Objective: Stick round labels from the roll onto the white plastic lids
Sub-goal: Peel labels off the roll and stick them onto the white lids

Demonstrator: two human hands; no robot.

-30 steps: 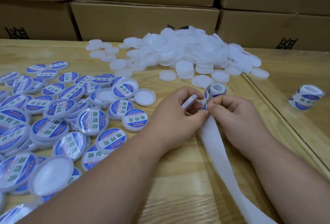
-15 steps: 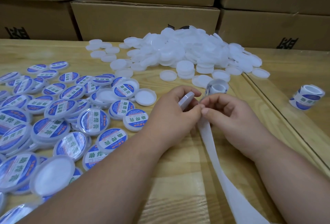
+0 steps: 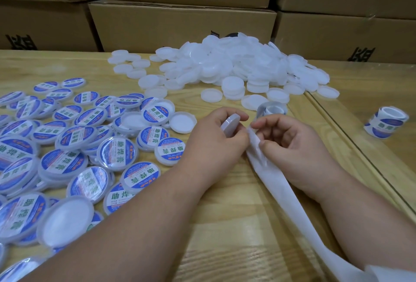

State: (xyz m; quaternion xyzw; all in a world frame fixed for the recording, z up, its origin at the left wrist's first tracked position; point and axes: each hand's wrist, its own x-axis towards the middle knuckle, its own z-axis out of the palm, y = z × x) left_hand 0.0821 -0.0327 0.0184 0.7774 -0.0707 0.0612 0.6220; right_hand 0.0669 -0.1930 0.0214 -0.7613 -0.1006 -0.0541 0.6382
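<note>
Gripping a single round white plastic lid on edge between thumb and curled fingers, the left hand is tilting the lid's face toward the right hand, probably so a label can go straight across. The right hand's thumb and fingertips are pinching the long white strip of backing paper just beside that lid; whether a label is under the fingers cannot be told. The strip is trailing from the pinch toward the person and off the near edge of the pale wooden table, which is likely keeping the spent paper clear of the work. Just beyond the held lid, the small working roll of blue-and-white round labels is standing on the table, close enough to feed the strip. Farther beyond the lid, the heap of bare white plastic lids is waiting; to the left of the lid, the spread of lids already wearing blue labels is crowding up to the left forearm, so a finished lid is needing a short drop there. To the right of the lid, past a raised wooden seam, a spare label roll is standing well apart, with bare wood between. Brown cardboard boxes are walling the far side.
</note>
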